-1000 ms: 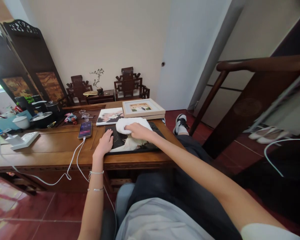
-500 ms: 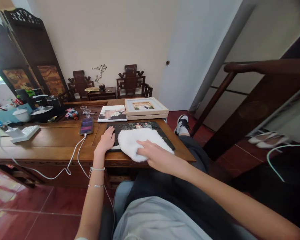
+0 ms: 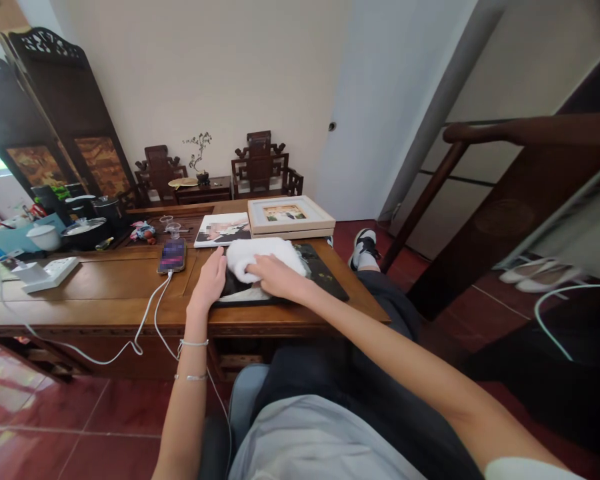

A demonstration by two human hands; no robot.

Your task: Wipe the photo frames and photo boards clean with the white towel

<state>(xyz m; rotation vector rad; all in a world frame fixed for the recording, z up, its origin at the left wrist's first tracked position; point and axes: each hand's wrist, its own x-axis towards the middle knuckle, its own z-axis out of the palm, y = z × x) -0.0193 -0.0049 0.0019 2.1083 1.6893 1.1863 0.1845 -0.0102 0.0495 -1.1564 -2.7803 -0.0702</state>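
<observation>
A dark photo panel (image 3: 327, 275) lies flat on the wooden table (image 3: 190, 319), close to its front edge. Over its left and middle part, my right hand (image 3: 281, 279) presses a bunched white fluffy cloth (image 3: 267, 252), fingers dug into it. The cloth hides much of the picture. At the panel's left edge rests my left hand (image 3: 210, 280), its fingers stretched out and close together, holding nothing. Whether it touches the panel's edge or only its side, I cannot tell.
Behind the panel lie a white photo board (image 3: 223, 230) and stacked light frames (image 3: 293, 225). To the left are a phone (image 3: 172, 256) on a white cable, a power strip (image 3: 53, 275) and a black pot (image 3: 84, 233). A dark wooden chair (image 3: 480, 193) stands at right.
My right hand has moved the cloth left and away from me across the panel, uncovering its right and front parts. My left hand has turned more onto its side at the left edge.
</observation>
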